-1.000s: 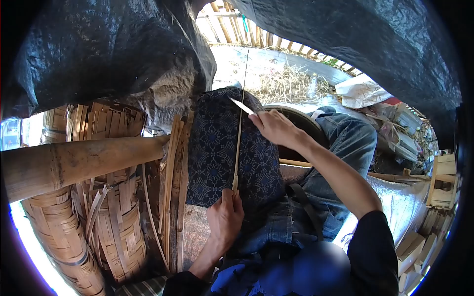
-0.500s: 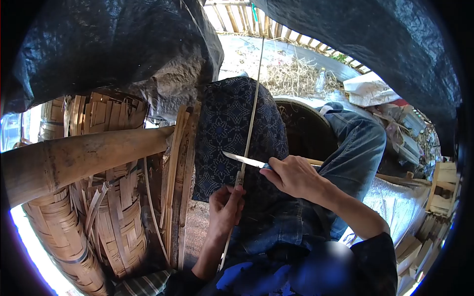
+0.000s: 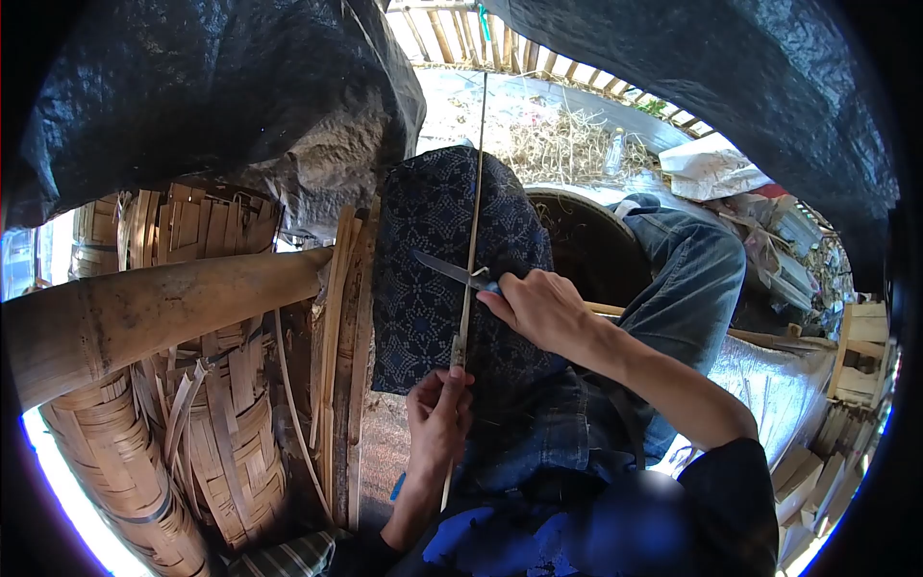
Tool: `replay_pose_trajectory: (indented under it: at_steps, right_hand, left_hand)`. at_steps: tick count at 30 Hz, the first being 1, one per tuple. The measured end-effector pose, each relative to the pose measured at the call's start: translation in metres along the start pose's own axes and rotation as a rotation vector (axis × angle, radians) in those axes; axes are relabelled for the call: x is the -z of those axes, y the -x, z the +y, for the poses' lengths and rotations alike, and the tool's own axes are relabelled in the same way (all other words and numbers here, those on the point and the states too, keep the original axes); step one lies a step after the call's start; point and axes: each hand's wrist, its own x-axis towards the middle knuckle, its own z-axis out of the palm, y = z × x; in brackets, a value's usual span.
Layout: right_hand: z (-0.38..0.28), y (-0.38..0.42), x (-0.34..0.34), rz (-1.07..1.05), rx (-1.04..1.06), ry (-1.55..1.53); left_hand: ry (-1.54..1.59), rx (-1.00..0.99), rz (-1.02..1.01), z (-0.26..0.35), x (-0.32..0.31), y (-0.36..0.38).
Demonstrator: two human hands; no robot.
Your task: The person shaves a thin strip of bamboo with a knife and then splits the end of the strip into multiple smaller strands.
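A long thin bamboo strip [image 3: 476, 192] runs upright across my lap, over a dark patterned cloth [image 3: 413, 212] on my leg. My left hand [image 3: 439, 409] is closed in a pinch on the strip's lower part, thumb uppermost. Higher up, my right hand [image 3: 543, 308] is wrapped round the handle of a knife [image 3: 444, 268]. The blade points left and lies across the strip, touching it. A small pale curl shows where blade and strip meet. Most of the knife's handle is hidden in my fist.
A thick bamboo pole [image 3: 173, 313] juts in from the left over woven bamboo baskets [image 3: 231, 442]. Upright bamboo slats [image 3: 336, 365] stand beside my leg. Dark plastic sheeting [image 3: 240, 96] hangs overhead. A round dark container [image 3: 586, 240] sits between my legs. Wood pieces [image 3: 860, 356] are at right.
My right hand and the knife have moved up along the strip, and a pale curl now shows at the blade. My left hand keeps its pinch. The view has shifted slightly.
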Motion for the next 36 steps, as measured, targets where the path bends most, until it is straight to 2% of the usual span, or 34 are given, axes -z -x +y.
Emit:
replay_pose_trajectory:
  at_steps: [3,5,6,8,9,10,11,13,14,16,17,20,23,25,27,29,31,32,34,36]
  right_hand:
    - [0.007,-0.012,-0.001,0.026,0.029,-0.026]
    - [0.012,-0.019,-0.002,-0.122,0.021,0.095]
    - [0.019,-0.024,-0.001,-0.118,0.025,0.104]
    - [0.047,-0.047,0.005,-0.235,-0.148,0.302]
    - [0.081,-0.062,0.004,-0.378,-0.015,0.679]
    - [0.112,-0.072,0.002,-0.361,-0.161,0.422]
    - [0.117,-0.081,0.012,-0.262,-0.4,-0.016]
    - [0.111,-0.085,0.024,0.087,-0.227,0.0]
    - [0.104,-0.083,0.024,0.072,-0.211,-0.002]
    - [0.061,-0.055,0.039,-0.052,-0.295,-0.198]
    - [0.047,-0.039,0.036,-0.059,-0.192,-0.296]
    - [0.022,0.007,0.028,-0.078,-0.02,-0.318]
    - [0.003,0.035,0.02,-0.083,0.062,-0.294]
    - [-0.006,0.042,0.019,-0.16,-0.002,-0.237]
    - [-0.01,0.041,0.018,-0.201,-0.04,-0.107]
    - [-0.011,0.043,0.01,-0.191,-0.046,-0.096]
    - [0.001,0.031,0.003,-0.045,-0.067,-0.06]
    - [0.012,0.023,0.0,0.025,-0.011,-0.031]
    - [0.024,0.006,0.007,-0.003,-0.004,-0.092]
    - [0.039,-0.011,0.009,-0.042,0.005,-0.156]
  left_hand:
    - [-0.012,-0.013,0.015,0.002,-0.001,0.003]
    - [-0.022,-0.013,0.053,0.004,-0.004,0.004]
    - [-0.017,-0.02,0.048,0.004,-0.005,0.01]
    - [-0.103,-0.005,0.061,0.002,-0.003,0.027]
    - [-0.113,-0.008,0.051,-0.002,0.005,0.03]
    - [-0.082,0.006,0.051,-0.008,0.015,0.032]
    - [-0.041,0.016,0.058,-0.011,0.019,0.031]
    - [-0.071,0.065,0.092,-0.001,0.009,0.03]
    - [-0.073,0.104,0.048,0.003,0.005,0.028]
    - [-0.05,0.15,-0.014,0.008,-0.003,0.022]
    - [-0.045,0.149,-0.01,0.009,-0.002,0.017]
    - [0.021,0.133,-0.08,0.005,0.003,0.006]
    - [0.122,0.161,-0.118,0.003,0.006,0.0]
    - [0.283,0.21,-0.166,0.003,0.009,-0.001]
    - [0.306,0.231,-0.165,0.001,0.011,-0.002]
    - [0.333,0.255,-0.158,-0.002,0.011,0.007]
    - [0.36,0.265,-0.167,-0.002,0.006,0.015]
    - [0.359,0.263,-0.176,-0.003,0.008,0.015]
    - [0.528,0.316,-0.164,-0.006,0.012,0.016]
    - [0.534,0.329,-0.182,-0.005,0.009,0.028]
